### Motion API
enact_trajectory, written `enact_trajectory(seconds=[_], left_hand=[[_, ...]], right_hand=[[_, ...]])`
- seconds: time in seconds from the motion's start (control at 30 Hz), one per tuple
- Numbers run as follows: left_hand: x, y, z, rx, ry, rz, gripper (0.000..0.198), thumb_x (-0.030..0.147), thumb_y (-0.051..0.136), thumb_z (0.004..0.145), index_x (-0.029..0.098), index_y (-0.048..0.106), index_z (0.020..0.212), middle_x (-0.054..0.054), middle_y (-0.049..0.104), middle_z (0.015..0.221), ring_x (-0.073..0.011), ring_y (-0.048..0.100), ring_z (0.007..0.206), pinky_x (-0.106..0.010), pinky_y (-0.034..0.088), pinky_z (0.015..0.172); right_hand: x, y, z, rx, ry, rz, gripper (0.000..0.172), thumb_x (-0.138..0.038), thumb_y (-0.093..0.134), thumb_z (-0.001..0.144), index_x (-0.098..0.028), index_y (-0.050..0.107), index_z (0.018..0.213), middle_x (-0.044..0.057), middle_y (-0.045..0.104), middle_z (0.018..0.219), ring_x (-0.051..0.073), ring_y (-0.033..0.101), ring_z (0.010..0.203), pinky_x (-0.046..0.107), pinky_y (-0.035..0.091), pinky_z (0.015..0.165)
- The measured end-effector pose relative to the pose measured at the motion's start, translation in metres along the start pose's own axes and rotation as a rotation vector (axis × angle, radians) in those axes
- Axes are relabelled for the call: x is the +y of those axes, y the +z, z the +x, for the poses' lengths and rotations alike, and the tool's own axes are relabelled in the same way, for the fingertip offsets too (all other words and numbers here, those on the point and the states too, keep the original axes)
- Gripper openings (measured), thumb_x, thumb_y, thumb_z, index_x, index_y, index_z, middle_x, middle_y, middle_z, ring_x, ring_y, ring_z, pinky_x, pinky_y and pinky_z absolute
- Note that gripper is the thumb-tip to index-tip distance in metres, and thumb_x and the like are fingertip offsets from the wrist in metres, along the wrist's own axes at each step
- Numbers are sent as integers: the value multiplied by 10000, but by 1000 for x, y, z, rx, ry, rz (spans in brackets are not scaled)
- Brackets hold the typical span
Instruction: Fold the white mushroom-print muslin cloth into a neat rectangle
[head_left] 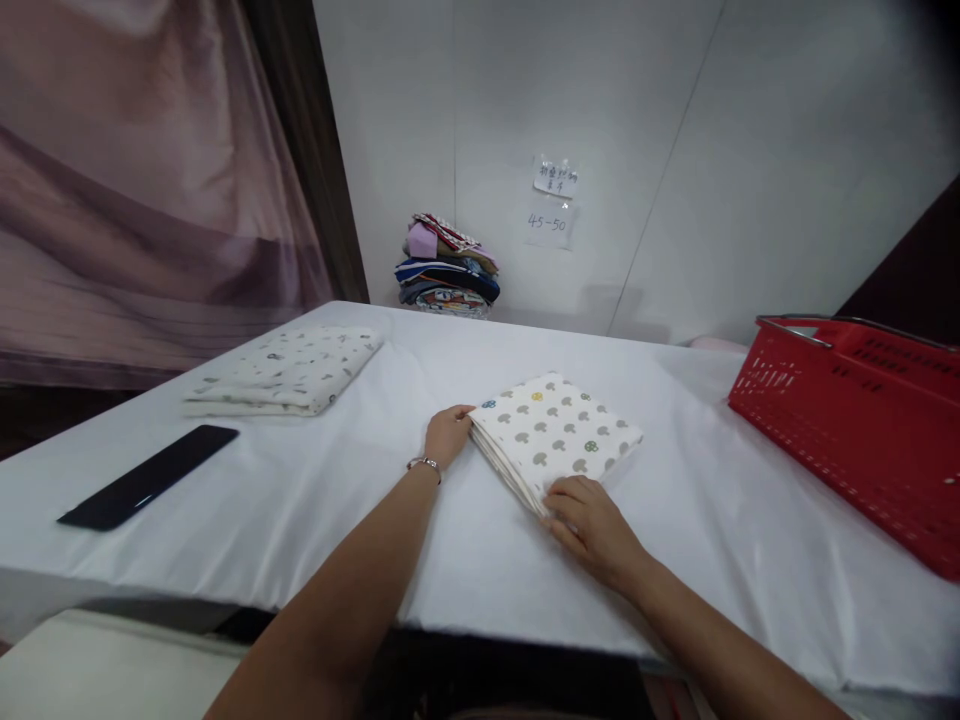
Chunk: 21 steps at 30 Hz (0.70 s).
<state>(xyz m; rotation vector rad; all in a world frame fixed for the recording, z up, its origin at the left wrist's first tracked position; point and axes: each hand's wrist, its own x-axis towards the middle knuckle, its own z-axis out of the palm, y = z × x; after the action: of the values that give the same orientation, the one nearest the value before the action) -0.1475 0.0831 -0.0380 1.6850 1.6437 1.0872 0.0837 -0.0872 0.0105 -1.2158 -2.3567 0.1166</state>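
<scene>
A folded white cloth [559, 430] printed with grey mushrooms, a few of them yellow, blue and green, is lying near the middle of a table [487, 350], turned so that one corner is pointing toward the person. Its stacked layers are showing along the edge between the two hands. The left hand [448, 436] is pinching the left corner between thumb and fingers, and a bracelet [425, 466] is circling that wrist. The right hand [589, 525] is pinching the near corner, its fingers curling over the top and its thumb sitting lower, against the edge. The table is wearing a white cover [360, 440], which is creasing in places. Left of the hands, a flat black slab [150, 477] is lying slantwise near the front edge, and just beyond it a second folded cloth [292, 370], pale with small dark figures, is resting flat. On the right, a red basket [855, 430] with metal handles is standing well apart from the mushroom print. Farther back, a pile of folded fabrics [448, 265] is rising by the table's far edge, two handwritten paper signs [553, 200] are hanging on the pale wall [405, 110], and a pinkish curtain [135, 170] is draping down at the left.
</scene>
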Motion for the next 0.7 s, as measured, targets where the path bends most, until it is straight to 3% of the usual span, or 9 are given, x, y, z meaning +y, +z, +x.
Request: enact_trajectory(seconds=[0.17, 0.27, 0.33, 0.47, 0.7], left_hand=[[9, -9, -10, 12, 74, -4, 323, 196, 488, 749, 236, 639, 1032, 14, 652, 986, -101, 569, 655, -220, 459, 673], [22, -15, -22, 26, 243, 35, 286, 254, 485, 783, 239, 639, 1024, 7, 601, 1069, -94, 549, 673, -225, 454, 704], [30, -17, -30, -43, 357, 70, 238, 280, 493, 790, 242, 667, 948, 9, 604, 1025, -107, 560, 741, -223, 451, 740], [40, -18, -38, -249, 449, 135, 196, 215, 514, 754, 260, 690, 828, 18, 620, 962, -137, 552, 901, -224, 440, 798], [43, -26, -39, -345, 489, 195, 259, 144, 529, 702, 277, 691, 855, 23, 618, 986, -153, 549, 948, -241, 450, 809]], right_hand=[[-5, -3, 17, -24, 195, -32, 234, -290, 437, 877, -184, 554, 705, 35, 552, 761, 157, 495, 744, 290, 367, 704], [-8, -5, 31, -93, 301, -65, 198, -302, 476, 848, -184, 533, 700, 19, 546, 738, 143, 486, 706, 251, 338, 631], [-10, -5, 38, -152, 344, -102, 187, -325, 510, 824, -184, 519, 703, 10, 551, 729, 131, 479, 671, 237, 311, 590], [-12, -4, 46, -236, 381, -166, 144, -270, 497, 816, -184, 505, 700, 5, 562, 714, 118, 469, 629, 233, 265, 547], [-14, 0, 48, -266, 357, -221, 104, -260, 460, 828, -187, 509, 773, 18, 585, 759, 129, 497, 641, 243, 250, 552]])
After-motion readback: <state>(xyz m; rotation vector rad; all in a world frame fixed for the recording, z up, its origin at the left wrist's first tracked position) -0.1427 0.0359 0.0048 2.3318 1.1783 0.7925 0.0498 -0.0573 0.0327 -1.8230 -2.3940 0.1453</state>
